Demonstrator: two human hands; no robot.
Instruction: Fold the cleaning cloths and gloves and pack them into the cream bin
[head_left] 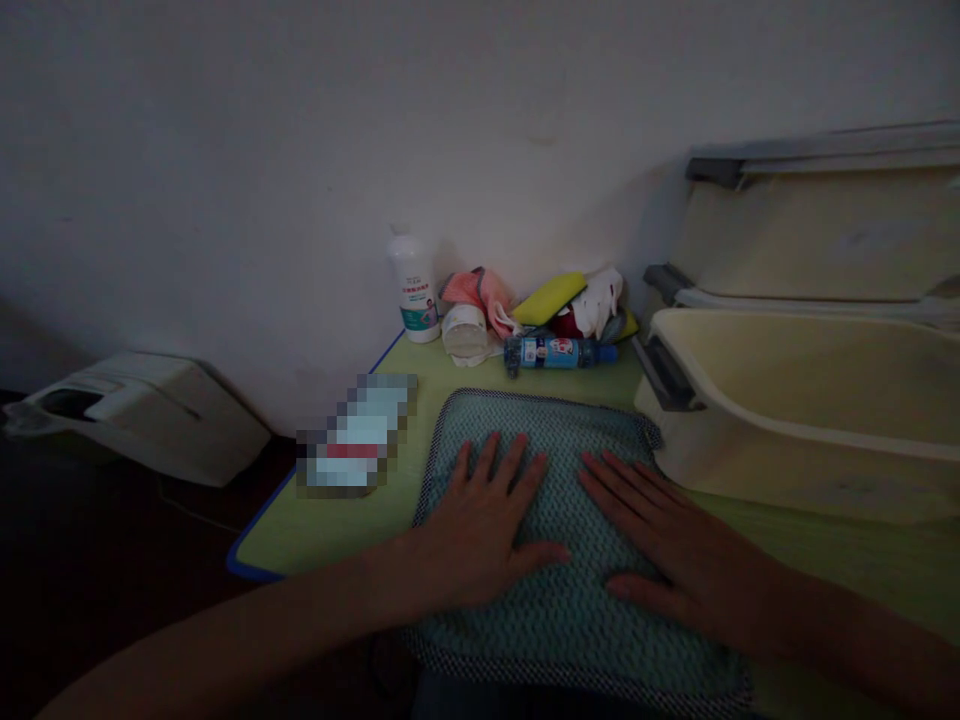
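A teal woven cloth (pixel 570 490) with a black-and-white checked border lies spread flat on the green table (pixel 300 540), its near edge reaching the table's front. My left hand (pixel 487 530) rests palm down on the cloth's left half, fingers spread. On the right half lies my right hand (pixel 675 560), also flat, with its thumb apart from the fingers. Neither hand grips anything. Left of the cloth is a phone (pixel 360 440), blurred by pixels, its screen lit.
By the wall stand a white bottle (pixel 416 290) and a small clear tub (pixel 465 335). Beside them are a pink cloth (pixel 487 295), a yellow sponge (pixel 551 298), white fabric (pixel 600 305) and a lying blue-labelled bottle (pixel 555 352). A cream bin (pixel 765 450) stands right; a white box (pixel 150 410) sits left.
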